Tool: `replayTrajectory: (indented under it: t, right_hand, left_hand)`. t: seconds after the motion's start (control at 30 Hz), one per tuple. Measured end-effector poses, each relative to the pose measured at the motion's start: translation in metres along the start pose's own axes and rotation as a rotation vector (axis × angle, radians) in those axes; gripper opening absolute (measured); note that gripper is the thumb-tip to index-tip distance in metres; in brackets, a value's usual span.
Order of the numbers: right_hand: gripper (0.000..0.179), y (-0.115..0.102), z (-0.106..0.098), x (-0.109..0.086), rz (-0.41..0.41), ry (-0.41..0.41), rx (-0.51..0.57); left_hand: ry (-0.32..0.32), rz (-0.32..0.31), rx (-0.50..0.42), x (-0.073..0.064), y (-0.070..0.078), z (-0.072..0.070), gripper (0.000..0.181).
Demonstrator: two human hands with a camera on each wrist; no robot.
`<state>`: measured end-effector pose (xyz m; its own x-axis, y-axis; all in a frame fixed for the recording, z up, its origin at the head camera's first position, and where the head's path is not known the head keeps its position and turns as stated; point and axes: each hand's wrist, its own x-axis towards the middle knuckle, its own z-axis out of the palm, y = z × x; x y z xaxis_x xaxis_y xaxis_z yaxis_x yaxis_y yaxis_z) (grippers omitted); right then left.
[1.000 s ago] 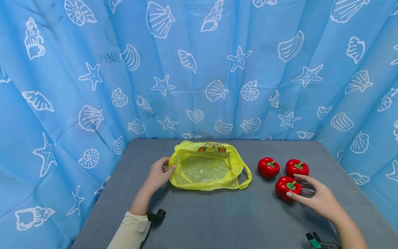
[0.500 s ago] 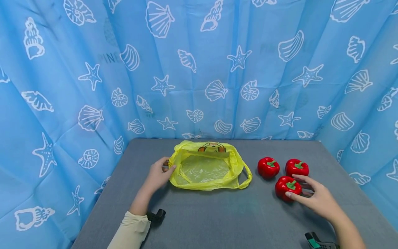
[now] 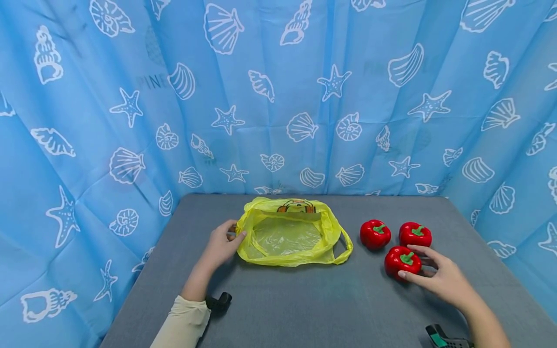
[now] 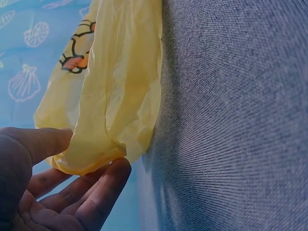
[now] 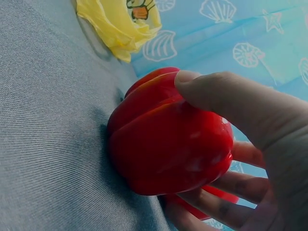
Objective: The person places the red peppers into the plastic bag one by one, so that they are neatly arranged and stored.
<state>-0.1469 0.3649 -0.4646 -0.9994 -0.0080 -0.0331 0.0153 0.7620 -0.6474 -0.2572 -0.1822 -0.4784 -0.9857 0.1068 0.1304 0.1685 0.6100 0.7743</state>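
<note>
A yellow plastic bag (image 3: 285, 261) lies on the grey table with its mouth spread, in the head view's middle. My left hand (image 3: 221, 245) holds its left end, thumb on one side and fingers on the other, as the left wrist view shows around the yellow film (image 4: 120, 96). At the right, my right hand (image 3: 444, 278) grips the nearest red bell pepper (image 3: 396, 266), with the thumb across its near side and the fingers on the far side. The right wrist view shows this pepper (image 5: 168, 139) still low at the cloth. Its green stem points up.
Two more red bell peppers stand just behind: one left (image 3: 372, 236) and one right (image 3: 411, 234), close to my right fingers. The grey table (image 3: 300, 309) ends at a blue curtain (image 3: 270, 121) with white shells. The bag's loop handle (image 3: 345, 249) extends rightward.
My right thumb has shifted slightly further along the near side of the pepper. The left hand, the bag and the peppers stay in place.
</note>
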Motion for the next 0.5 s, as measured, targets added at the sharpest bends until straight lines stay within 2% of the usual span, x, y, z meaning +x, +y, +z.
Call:
replayTrajectory:
  t: [0.5]
  right_hand:
    - [0.084, -0.0002, 0.0011, 0.0002, -0.001, 0.021, -0.008]
  left_hand:
    - [-0.010, 0.007, -0.015, -0.0007, 0.0007, -0.0009, 0.038]
